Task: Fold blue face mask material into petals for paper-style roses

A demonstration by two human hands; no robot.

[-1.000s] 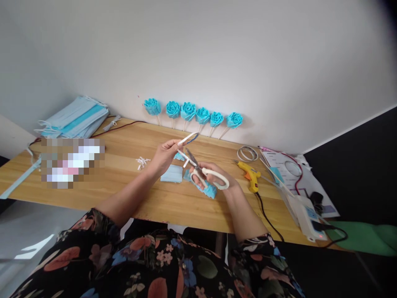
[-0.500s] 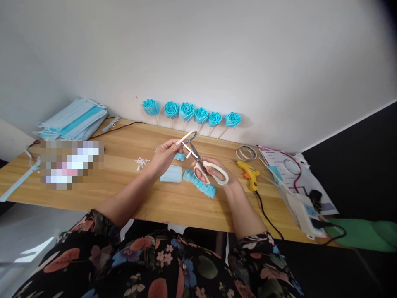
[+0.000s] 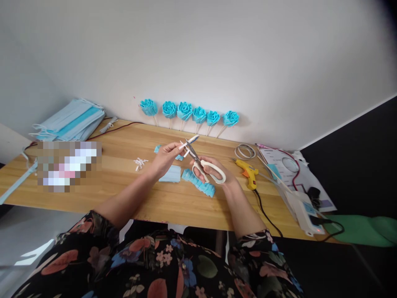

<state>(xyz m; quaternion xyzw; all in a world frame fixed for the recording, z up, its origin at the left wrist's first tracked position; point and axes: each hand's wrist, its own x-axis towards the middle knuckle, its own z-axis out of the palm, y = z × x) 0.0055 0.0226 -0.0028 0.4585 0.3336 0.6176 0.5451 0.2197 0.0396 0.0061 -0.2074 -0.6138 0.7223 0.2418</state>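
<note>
Bare wood left of white scraps (image 3: 140, 162); glue gun (image 3: 248, 173), cable coil (image 3: 245, 151) crowd right.

White-handled scissors (image 3: 207, 169), blue paper roses (image 3: 185, 111) — six, yellow glue gun (image 3: 248, 171), light-wood table (image 3: 124, 194), black floral sleeves (image 3: 102, 231).

I see a thin white strip (image 3: 189, 142) raised above mid-table, slanting up to the right; white-handled scissors (image 3: 203, 164), blades parted, cross it from the right.
</note>
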